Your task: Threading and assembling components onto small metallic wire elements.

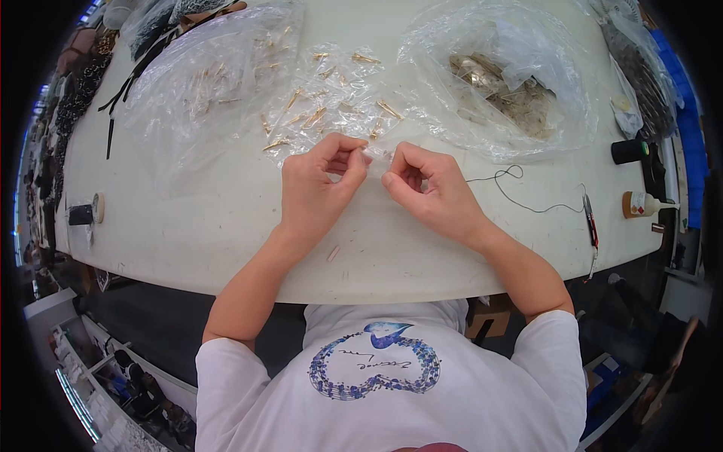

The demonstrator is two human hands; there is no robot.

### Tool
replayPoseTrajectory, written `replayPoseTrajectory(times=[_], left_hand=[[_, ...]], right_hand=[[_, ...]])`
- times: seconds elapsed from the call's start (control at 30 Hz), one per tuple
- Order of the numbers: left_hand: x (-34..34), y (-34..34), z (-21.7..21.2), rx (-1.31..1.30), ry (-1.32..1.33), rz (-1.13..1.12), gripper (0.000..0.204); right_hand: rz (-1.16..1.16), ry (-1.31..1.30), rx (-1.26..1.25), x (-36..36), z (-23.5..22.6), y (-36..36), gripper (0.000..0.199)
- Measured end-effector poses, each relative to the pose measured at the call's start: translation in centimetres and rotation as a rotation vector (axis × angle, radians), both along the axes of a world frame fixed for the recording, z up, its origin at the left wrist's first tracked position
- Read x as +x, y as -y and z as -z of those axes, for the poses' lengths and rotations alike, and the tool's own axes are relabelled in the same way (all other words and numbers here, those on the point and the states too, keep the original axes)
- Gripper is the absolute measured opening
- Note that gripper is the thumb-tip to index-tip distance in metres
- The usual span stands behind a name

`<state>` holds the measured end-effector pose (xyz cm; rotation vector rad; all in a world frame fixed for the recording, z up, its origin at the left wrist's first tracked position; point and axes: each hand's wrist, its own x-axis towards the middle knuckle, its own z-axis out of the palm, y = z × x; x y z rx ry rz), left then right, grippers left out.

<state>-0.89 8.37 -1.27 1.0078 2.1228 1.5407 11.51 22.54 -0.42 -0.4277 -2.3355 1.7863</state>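
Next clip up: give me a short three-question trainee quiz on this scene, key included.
1. True or false: clear plastic shows between the left hand and the right hand.
2. The shiny thin pieces just beyond the hands are: A) blue; B) gold-coloured; C) black.
3. Fill in: the amber bottle is near the ___ edge of the table.

Key: 1. True; 2. B; 3. right

A black spool (629,151) near an amber bottle (637,205) (pale-nozzled), far right.

On table (422,264): packets (324,102) between left bag (199,105) and right bag (489,124) | bottle (640,205) right edge | spool (81,215) left edge
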Motion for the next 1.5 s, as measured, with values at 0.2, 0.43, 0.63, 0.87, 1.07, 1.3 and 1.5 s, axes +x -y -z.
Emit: replayPoseTrajectory(times=[0.2,0.43,0.63,0.87,1.07,1.3,1.5], left_hand=[[1.3,0.6,0.6,0.030,-0.439,0.054,0.014],[1.2,0.2,-0.1,0.047,-0.598,0.029,0.018],[2.4,-0.3,-1.7,0.163,-0.534,0.114,0.025],[0.2,1.6,-2.8,0.207,0.681,0.174,0.046],[0.1,3.0,-1.9,0.161,0.690,0.116,0.027],[0.6,3.0,-1.4,0.304,0.731,-0.071,0.021],[1.5,2.5,-2.2,0.369,0.786,-0.098,0.017]], right_hand=[[0.157,-0.157,-0.019,-0.8,1.2,1.1,0.014],[0.103,-0.069,0.046,-0.8,1.1,0.3,0.015],[0.089,-0.319,-0.504,-1.5,1.3,-0.7,0.006],[-0.098,-0.133,-0.744,0.3,-1.8,-2.2,0.006],[-0.029,-0.013,-0.670,-0.1,-1.6,-1.5,0.010],[0.069,-0.085,-0.652,-0.6,-0.5,-0.5,0.017],[0.002,-0.085,-0.622,-0.5,0.2,-0.1,0.013]])
